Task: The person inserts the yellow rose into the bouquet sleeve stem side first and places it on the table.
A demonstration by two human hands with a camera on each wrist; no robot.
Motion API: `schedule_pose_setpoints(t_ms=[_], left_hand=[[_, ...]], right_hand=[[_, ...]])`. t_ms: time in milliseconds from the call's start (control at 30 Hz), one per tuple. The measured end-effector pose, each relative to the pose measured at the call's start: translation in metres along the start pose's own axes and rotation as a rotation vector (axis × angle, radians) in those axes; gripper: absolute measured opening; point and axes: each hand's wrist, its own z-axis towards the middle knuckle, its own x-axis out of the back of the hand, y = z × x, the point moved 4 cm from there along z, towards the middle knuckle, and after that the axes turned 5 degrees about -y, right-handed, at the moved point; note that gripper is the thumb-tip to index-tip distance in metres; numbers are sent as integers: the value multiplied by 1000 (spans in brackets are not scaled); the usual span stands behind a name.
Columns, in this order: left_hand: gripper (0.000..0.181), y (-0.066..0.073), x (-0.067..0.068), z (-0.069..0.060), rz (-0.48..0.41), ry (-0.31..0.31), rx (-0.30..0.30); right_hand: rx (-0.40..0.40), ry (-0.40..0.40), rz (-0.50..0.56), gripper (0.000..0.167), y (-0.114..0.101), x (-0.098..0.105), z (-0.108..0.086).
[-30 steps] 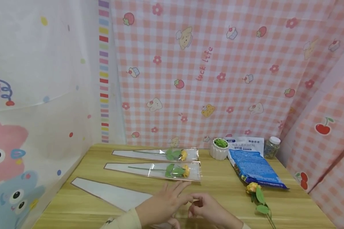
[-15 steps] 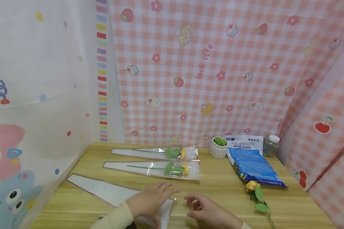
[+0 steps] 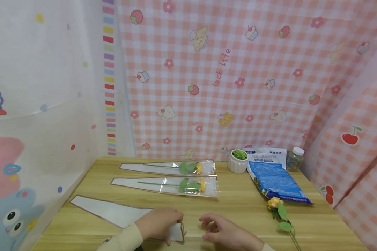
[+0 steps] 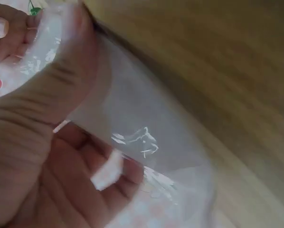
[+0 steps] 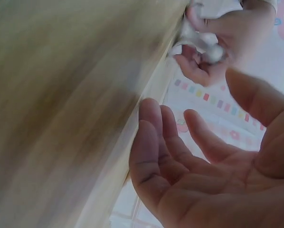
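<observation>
At the table's front, my left hand grips the wide end of a white, brown-edged tapered sleeve, whose narrow end points to the back left. In the left wrist view the thumb of my left hand presses on the clear, shiny film, with the fingers curled behind it. To the right of the sleeve's end, my right hand holds nothing; its fingers are loosely bent and apart. The right wrist view shows this empty right hand beside the table surface.
Two sleeves with yellow flowers lie behind. At the right stand a white pot, a jar and a white packet; a blue bag and a loose yellow flower lie in front.
My hands have moved apart, the left one going leftward. Its fingers, spread over the sleeve before, have closed on the wide end, which is now gathered. My right hand stays nearly in place.
</observation>
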Motion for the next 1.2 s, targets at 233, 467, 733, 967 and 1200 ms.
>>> schedule_pose_setpoints(t_ms=[233, 467, 733, 967, 1200], left_hand=[[39, 7, 17, 13, -76, 168, -49], [51, 31, 31, 22, -14, 285, -112], [84, 17, 33, 30, -217, 240, -27], [56, -17, 16, 30, -732, 5, 110], [7, -23, 10, 34, -867, -18, 24]], right_hand=[[67, 145, 42, 19, -13, -4, -2], [103, 257, 33, 25, -19, -5, 0], [137, 360, 73, 15, -24, -2, -4], [209, 335, 80, 11, -28, -3, -5], [209, 317, 119, 29, -30, -3, -6]])
